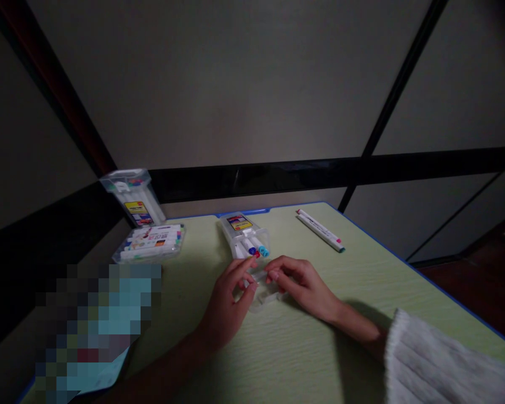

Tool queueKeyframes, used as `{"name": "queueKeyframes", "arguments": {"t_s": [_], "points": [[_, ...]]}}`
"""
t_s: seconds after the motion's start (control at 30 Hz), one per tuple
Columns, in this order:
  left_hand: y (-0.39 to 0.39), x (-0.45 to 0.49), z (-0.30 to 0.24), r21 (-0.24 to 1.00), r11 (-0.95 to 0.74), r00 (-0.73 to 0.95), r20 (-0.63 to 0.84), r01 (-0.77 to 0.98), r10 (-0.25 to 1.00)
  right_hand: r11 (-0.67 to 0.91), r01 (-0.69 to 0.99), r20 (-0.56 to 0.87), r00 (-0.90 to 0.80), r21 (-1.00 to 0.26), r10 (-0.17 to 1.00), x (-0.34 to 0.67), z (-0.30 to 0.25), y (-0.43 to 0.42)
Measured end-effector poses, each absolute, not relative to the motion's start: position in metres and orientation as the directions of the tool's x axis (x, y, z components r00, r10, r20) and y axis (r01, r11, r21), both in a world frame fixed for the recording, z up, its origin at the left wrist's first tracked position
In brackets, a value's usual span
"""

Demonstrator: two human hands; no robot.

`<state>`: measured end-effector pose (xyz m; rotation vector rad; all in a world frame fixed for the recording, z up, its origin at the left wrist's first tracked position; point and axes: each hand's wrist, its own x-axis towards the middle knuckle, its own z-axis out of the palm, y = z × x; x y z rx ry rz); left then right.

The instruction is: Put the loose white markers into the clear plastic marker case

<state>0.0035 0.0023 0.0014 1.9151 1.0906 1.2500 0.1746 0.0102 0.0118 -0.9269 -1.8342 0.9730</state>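
Loosely, left hand (229, 303) and right hand (301, 283) curl inward by the clear lid (266, 299).

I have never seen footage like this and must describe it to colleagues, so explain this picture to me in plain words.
There is no machine here: these are a person's bare left hand and right hand. The one picture comes from a camera worn on the head, looking forward and down.

On the pale green table lie an open marker case, a flat case of markers and two loose markers. Another case stands at the back left. A bluish object is mostly pixelated.

The fingers of both hands are at a clear plastic piece, perhaps a lid; whether they grip it is unclear.
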Motion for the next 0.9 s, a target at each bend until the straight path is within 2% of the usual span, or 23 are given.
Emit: {"name": "queueKeyframes", "arguments": {"t_s": [0.27, 0.43, 0.57, 0.67, 0.8, 0.9], "points": [[0.004, 0.004, 0.000, 0.805, -0.495, 0.200, 0.453, 0.328, 0.869, 0.618, 0.356, 0.597, -0.181, -0.701, 0.781, 0.180, 0.010, 0.008], [0.003, 0.004, 0.000, 0.786, -0.532, 0.214, 0.487, 0.314, 0.847, 0.615, 0.522, 0.709, -0.027, -0.591, 0.705, 0.195, 0.010, 0.018], [0.003, 0.003, 0.000, 0.780, -0.533, 0.227, 0.482, 0.329, 0.846, 0.458, 0.752, 0.692, -0.004, -0.474, 0.722, 0.221, 0.009, 0.041], [0.003, 0.003, 0.000, 0.775, -0.539, 0.231, 0.487, 0.330, 0.842, 0.258, 0.897, 0.663, 0.050, -0.359, 0.747, 0.245, 0.005, 0.059], [0.004, 0.003, 0.002, 0.778, -0.539, 0.230, 0.488, 0.323, 0.842, 0.008, 0.981, 0.587, 0.108, -0.191, 0.803, 0.269, -0.004, 0.073], [0.003, 0.003, 0.002, 0.782, -0.534, 0.234, 0.481, 0.322, 0.845, -0.106, 0.986, 0.550, 0.162, -0.133, 0.819, 0.276, -0.008, 0.075]]}}
